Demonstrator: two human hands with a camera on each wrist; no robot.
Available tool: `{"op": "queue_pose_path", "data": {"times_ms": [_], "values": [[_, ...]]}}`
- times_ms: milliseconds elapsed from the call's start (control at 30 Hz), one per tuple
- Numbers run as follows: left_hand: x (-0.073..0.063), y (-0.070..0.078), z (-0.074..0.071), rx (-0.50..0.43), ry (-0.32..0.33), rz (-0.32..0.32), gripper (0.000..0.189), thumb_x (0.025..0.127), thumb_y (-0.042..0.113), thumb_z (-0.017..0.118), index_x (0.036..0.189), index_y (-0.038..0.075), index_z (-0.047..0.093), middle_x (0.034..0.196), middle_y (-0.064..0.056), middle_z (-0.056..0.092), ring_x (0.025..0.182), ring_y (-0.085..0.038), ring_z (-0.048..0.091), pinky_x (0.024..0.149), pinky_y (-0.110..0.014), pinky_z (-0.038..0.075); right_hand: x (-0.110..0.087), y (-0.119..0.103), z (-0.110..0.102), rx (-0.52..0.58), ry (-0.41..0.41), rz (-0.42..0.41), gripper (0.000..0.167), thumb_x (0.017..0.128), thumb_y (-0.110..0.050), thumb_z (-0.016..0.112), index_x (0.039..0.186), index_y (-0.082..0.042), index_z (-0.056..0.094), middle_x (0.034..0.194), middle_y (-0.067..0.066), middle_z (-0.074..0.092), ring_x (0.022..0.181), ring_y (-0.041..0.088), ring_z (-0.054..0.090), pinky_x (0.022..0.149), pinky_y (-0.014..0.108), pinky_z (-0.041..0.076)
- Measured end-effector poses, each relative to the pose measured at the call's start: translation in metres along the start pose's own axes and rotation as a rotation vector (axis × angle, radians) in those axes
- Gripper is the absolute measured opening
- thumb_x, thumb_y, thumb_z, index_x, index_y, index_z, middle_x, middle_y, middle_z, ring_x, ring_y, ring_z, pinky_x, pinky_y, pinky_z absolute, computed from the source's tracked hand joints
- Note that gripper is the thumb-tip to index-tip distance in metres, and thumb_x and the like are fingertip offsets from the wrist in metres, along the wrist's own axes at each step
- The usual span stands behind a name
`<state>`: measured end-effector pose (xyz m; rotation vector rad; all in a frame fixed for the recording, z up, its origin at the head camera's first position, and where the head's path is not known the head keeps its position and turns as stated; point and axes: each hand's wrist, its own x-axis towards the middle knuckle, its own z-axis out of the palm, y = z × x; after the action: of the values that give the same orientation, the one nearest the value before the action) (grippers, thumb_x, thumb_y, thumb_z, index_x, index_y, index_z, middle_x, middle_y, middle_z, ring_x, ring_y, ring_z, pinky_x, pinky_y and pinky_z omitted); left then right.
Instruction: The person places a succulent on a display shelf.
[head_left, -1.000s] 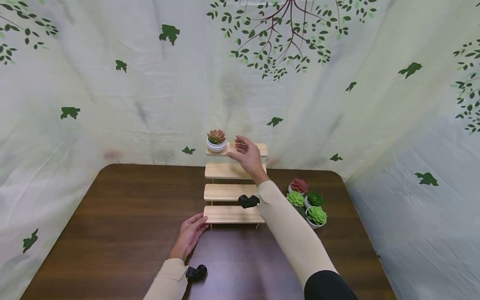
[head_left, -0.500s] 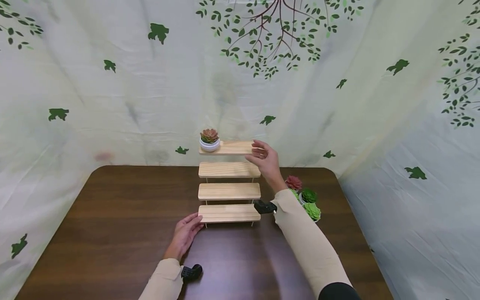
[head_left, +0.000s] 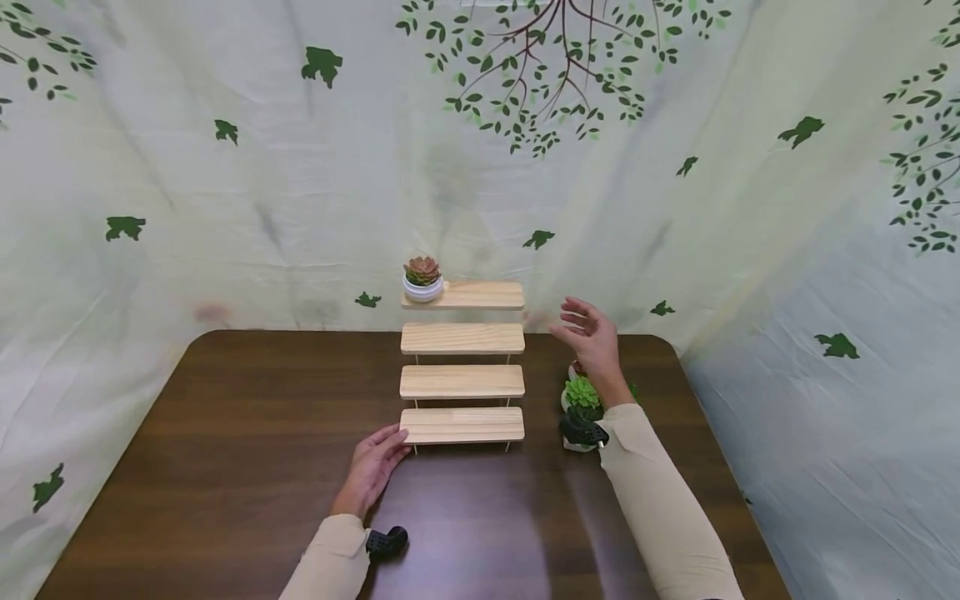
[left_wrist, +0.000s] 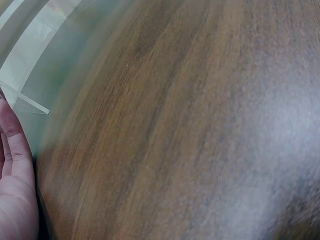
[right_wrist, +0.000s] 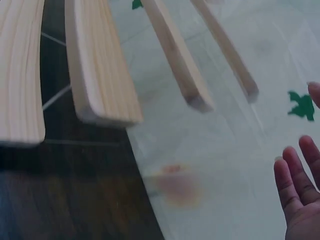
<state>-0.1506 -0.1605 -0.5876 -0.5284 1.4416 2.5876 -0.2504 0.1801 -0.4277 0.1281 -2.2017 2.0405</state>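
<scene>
A tiered wooden display stand (head_left: 462, 382) with several pale plank shelves stands near the back of the table. On the left end of its top shelf sits a pinkish-brown succulent (head_left: 422, 279) in a white pot. My left hand (head_left: 372, 467) holds the front left corner of the lowest shelf; the left wrist view shows just part of that hand at its edge. To the right of the stand, my right hand (head_left: 596, 346) hangs in the air with loosely bent fingers and nothing in them. Below it, a light green succulent (head_left: 582, 393) shows, partly covered by the arm.
Other potted succulents stand around the green one, mostly hidden by my right hand and forearm. The dark wood table (head_left: 247, 467) runs back to a pale cloth backdrop (head_left: 337, 183) printed with leaves. In the right wrist view, shelf ends (right_wrist: 107, 120) jut toward the hand.
My right hand has drawn away from the pinkish-brown succulent and the top shelf, moving right and slightly down to above the potted group. My left hand stays at the lowest shelf.
</scene>
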Motion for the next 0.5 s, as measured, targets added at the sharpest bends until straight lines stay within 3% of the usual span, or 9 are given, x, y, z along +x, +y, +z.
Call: {"op": "queue_pose_path", "data": {"times_ms": [300, 500], "values": [[0.002, -0.001, 0.001, -0.010, 0.000, 0.005, 0.017, 0.090, -0.006, 0.060, 0.088, 0.009, 0.068, 0.087, -0.002, 0.067, 0.077, -0.011, 0.066, 0.074, -0.025, 0.057, -0.020, 0.026, -0.048, -0.022, 0.019, -0.016, 0.052, 0.085, -0.011, 0.074, 0.133, -0.006, 0.054, 0.122, 0.001, 0.060, 0.110, 0.011, 0.058, 0.089, 0.017, 0.049], [0.000, 0.000, 0.000, -0.007, -0.003, -0.003, 0.016, 0.091, -0.006, 0.059, 0.089, 0.008, 0.067, 0.086, -0.002, 0.067, 0.077, -0.011, 0.066, 0.075, -0.024, 0.056, -0.034, 0.040, -0.072, -0.050, 0.035, -0.022, 0.051, 0.086, -0.002, 0.071, 0.133, 0.002, 0.051, 0.121, 0.003, 0.060, 0.110, 0.013, 0.057, 0.090, 0.018, 0.049]]}}
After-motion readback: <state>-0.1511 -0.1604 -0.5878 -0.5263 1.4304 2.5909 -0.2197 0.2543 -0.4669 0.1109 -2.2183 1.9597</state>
